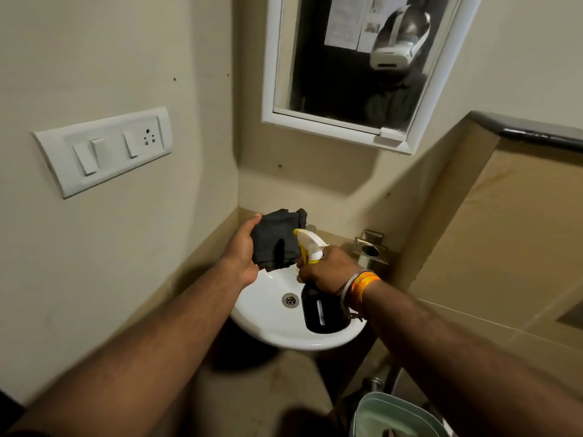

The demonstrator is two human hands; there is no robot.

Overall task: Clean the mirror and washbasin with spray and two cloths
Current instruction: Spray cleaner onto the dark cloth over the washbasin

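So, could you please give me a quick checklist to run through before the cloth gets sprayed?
1. Left hand grips the dark cloth: ok.
2. Right hand holds the spray bottle by its neck: ok.
3. Nozzle points at the cloth: ok.
4. Finger on the trigger: cannot tell, hidden by the hand.
5. Both held over the washbasin to catch drips: ok.
6. Second cloth in view: not ok.

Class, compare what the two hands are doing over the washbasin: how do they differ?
The left hand grips a dark cloth; the right hand holds a spray bottle by its neck. Only the right wrist wears bangles. Both are above the washbasin.
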